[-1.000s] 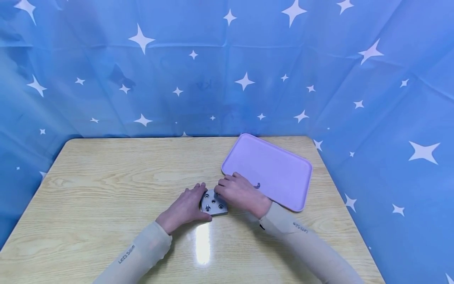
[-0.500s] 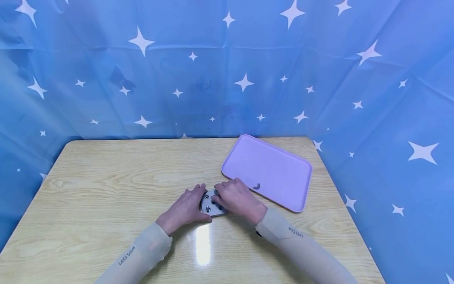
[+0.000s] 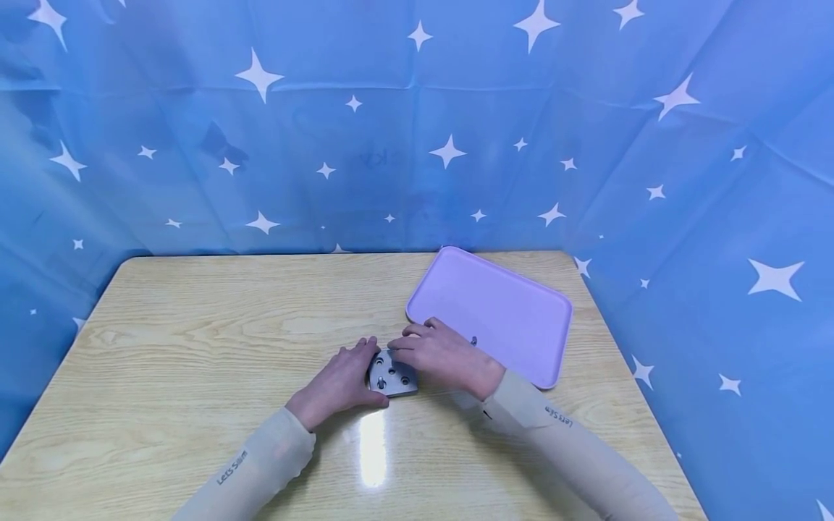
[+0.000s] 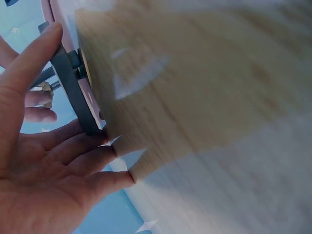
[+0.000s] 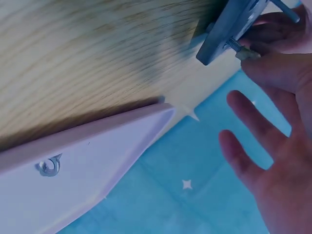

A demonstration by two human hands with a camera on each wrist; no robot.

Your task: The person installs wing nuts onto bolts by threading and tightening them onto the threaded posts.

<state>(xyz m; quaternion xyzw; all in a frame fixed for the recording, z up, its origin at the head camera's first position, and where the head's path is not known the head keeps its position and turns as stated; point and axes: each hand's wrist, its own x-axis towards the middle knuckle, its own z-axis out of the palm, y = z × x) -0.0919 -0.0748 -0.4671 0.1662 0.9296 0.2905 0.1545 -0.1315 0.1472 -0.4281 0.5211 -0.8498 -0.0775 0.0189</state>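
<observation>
Nearest to you are your pale sleeves (image 3: 260,463), of thin and wrinkled cloth with dark lettering. They lie over the table (image 3: 195,347), which has a smooth wood-grain top and shows a bright reflection of light before the work.

Your left hand (image 3: 342,383) holds the metal plate (image 3: 394,380) by its edges, clamped between thumb and fingers. The plate is at the middle of the table's near half, grey, thick and flat, with round holes. Its face looks up, and one straight edge faces toward you, running almost left to right; its long axis I cannot tell, because your hands cover part of the outline. A bolt (image 3: 381,383) stands up from the face near your left thumb. The left wrist view shows a bolt head (image 4: 74,58) under the plate.

Your right hand (image 3: 443,358) covers the far right corner. There, one fingertip touches a small nut (image 5: 247,53) on a threaded bolt; whether another finger pinches it, I cannot tell.

Beyond, partly behind this hand, a lilac tray (image 3: 521,318) with low rim and rounded corners lies slantwise. A small shiny ring-shaped part (image 5: 49,166) rests in it. Farthest hangs creased blue cloth (image 3: 417,130) with white stars.
</observation>
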